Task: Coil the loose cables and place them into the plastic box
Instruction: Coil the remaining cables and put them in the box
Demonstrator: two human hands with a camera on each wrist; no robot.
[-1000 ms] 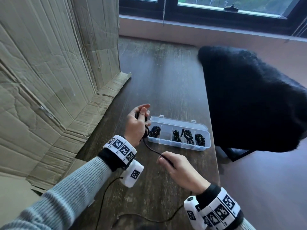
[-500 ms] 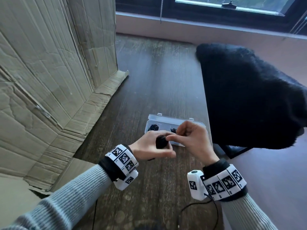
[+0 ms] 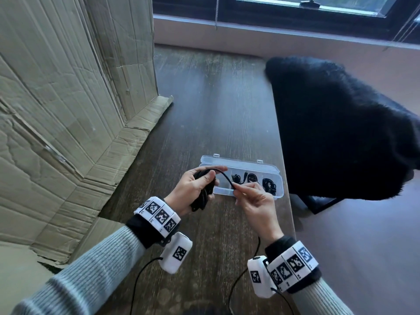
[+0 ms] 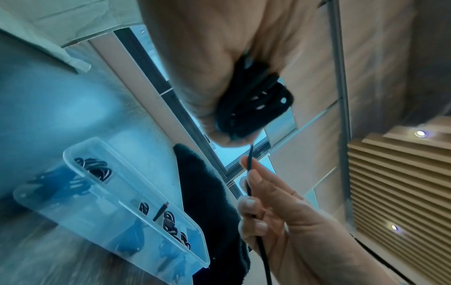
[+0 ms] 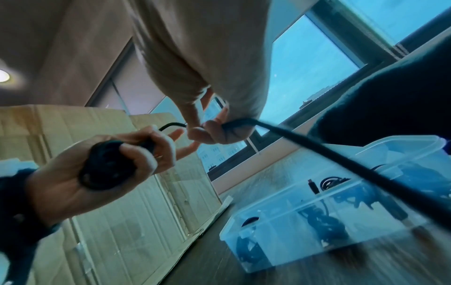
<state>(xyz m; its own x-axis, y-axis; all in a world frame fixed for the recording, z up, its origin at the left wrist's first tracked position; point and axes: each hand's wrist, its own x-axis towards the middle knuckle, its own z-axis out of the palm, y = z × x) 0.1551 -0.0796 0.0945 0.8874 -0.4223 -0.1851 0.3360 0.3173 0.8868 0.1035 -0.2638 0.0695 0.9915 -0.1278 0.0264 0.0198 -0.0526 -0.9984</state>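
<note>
Since half a second ago your hands have drawn apart: they were bunched together over the bundle, and now your right hand [image 3: 254, 201] has pulled out to the side with a short run of cable [image 3: 223, 176] arching between the two. Your left hand [image 3: 191, 192] is curled round the coil [image 3: 202, 196], a thick black bundle that hangs below your palm, just in front of the plastic box [image 3: 278, 172]; your right hand pinches the free strand between thumb and fingertips [image 4: 253, 177], and the left wrist view shows that strand running on down past your palm. So you are in the middle of winding, by my reading, with this cable not yet finished. How much slack is left cannot be told, as the tail leaves the frame. The box sits open on the dark table [image 3: 216, 110] beyond your knuckles, lid folded back, with several coiled cables [image 3: 269, 185] already in its compartments; the leftmost compartment is hidden behind your left hand in the head view. Next, I would bring the pinched strand round the bundle again, keeping the loops the same size and your left grip firm so they do not spring open. Once the end is in, lower the coil into a free compartment. Watch that the trailing strand does not snag the box rim or drag it along the table.
</note>
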